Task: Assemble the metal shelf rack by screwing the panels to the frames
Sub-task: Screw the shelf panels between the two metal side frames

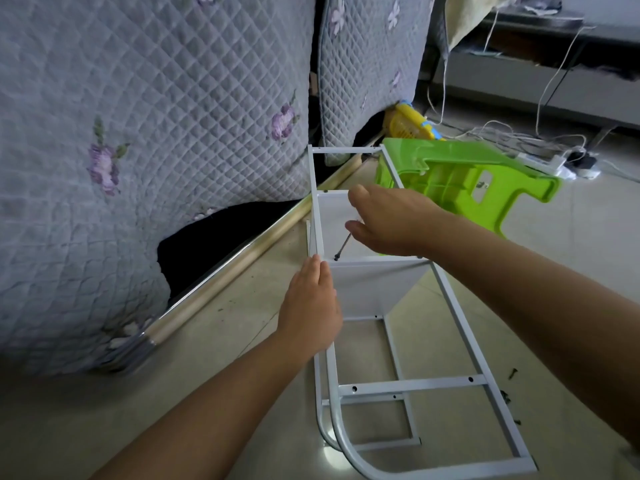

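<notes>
Right hand (388, 220) reaches across the centre of the frame, its fingers curled around a dark screwdriver (343, 244) whose tip meets the top edge of a white panel (374, 282); the handle is hidden inside the palm, so only the thin shaft shows. Left hand (311, 306), lower centre, lies flat with straight fingers against the near left rail of the white metal frame (412, 385), steadying it. Whether a screw sits under the tip is too small to tell. Loose dark screws (512, 374) lie on the pale tiled floor (554, 271) at lower right. Behind the rack, right of centre, a green plastic stool (460, 168) is tipped over. Quilted grey covers (138, 116) with purple flowers fill the upper left, and white cables (502, 133) trail at upper right.
</notes>
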A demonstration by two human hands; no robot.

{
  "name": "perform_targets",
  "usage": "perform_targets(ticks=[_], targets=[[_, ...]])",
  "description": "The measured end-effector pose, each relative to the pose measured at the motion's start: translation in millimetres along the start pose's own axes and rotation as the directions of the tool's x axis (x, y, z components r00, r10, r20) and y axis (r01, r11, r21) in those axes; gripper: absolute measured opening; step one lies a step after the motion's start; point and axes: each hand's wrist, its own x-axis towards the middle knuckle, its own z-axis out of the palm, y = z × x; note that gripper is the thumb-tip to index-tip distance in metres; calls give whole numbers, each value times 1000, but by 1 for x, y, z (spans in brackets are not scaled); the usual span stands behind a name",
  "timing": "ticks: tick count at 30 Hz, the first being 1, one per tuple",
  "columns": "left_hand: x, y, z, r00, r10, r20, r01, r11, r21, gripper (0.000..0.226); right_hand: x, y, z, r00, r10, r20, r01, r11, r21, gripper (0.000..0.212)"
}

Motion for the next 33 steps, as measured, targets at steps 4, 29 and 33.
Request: perform_targets(ticks=[4,29,33], targets=[[1,1,-2,999,-9,36,7,999,37,57,-2,-2,-2,992,-104,75,101,994,43,24],[4,-18,-5,996,60,71,-45,980,-195,51,0,5,-3,985,-53,163,42,997,65,29],[3,-17,-4,996,55,64,-41,978,-203,51,-4,4,-9,977,-138,161,146,989,-33,27]])
